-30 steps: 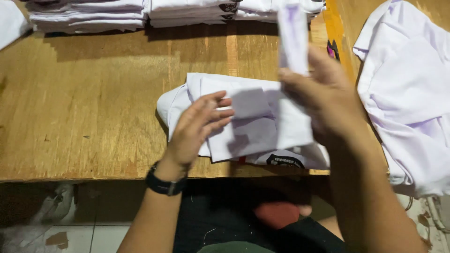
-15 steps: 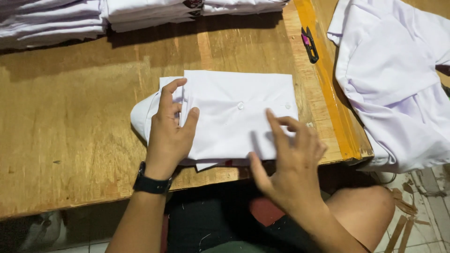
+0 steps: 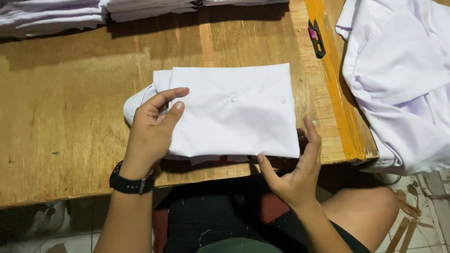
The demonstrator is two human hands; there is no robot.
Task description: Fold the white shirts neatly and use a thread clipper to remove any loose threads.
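a folded white shirt (image 3: 234,112) is seen lying flat on the wooden table (image 3: 70,126), near the table's front edge and roughly centred in the head view. two small white buttons are visible on its upper face; the collar end bulges out at the left side of the fold.

the left hand (image 3: 152,133) is laid on the left portion of the folded white shirt, fingers loosely curled, with thumb and forefinger pressed onto the cloth near the collar end; nothing is pinched between them. a black wristwatch (image 3: 130,183) is worn on that wrist.

the right hand (image 3: 295,171) is held at the front right corner of the shirt, palm turned inward, fingers spread and extended upward along the right edge, the thumb set against the lower edge where the fabric overhangs the table. contact with the edge is made, but whether cloth is gripped cannot be told.

stacks of folded white garments (image 3: 93,11) are noted along the far edge of the table. a yellow measuring strip (image 3: 335,93) runs along the table's right side, with small black thread snips (image 3: 316,37) lying beside it. a heap of unfolded white shirts (image 3: 403,79) is observed to the right, well apart from the hands.
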